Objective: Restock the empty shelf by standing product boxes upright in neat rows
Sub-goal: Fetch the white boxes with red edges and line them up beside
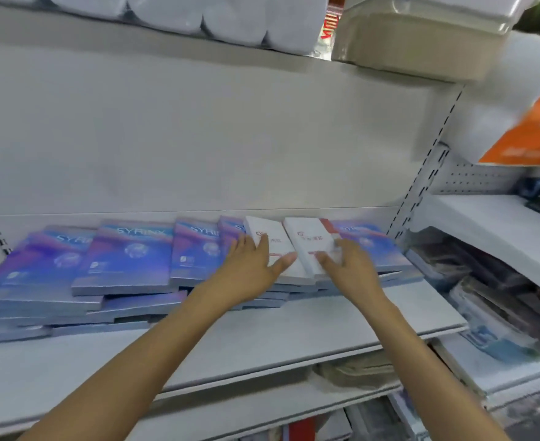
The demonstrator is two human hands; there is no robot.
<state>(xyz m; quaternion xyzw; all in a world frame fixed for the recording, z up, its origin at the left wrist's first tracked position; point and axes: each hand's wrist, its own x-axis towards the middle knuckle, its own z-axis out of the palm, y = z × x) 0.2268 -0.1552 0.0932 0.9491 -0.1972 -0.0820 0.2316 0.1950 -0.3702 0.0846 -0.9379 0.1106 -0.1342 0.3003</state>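
Both hands on the two white boxes lying flat on top of the purple box stacks, back of the white shelf (294, 332). Left hand (252, 268) rests on left white box (267, 241), fingers fairly straight, thumb spread toward the right white box (310, 243): grip released. Right hand (348, 265) has fingers curled over the right white box's near edge, grasping it. Purple boxes (125, 256) lie flat in overlapping stacks left of the white boxes, one more (367, 246) just right. None upright.
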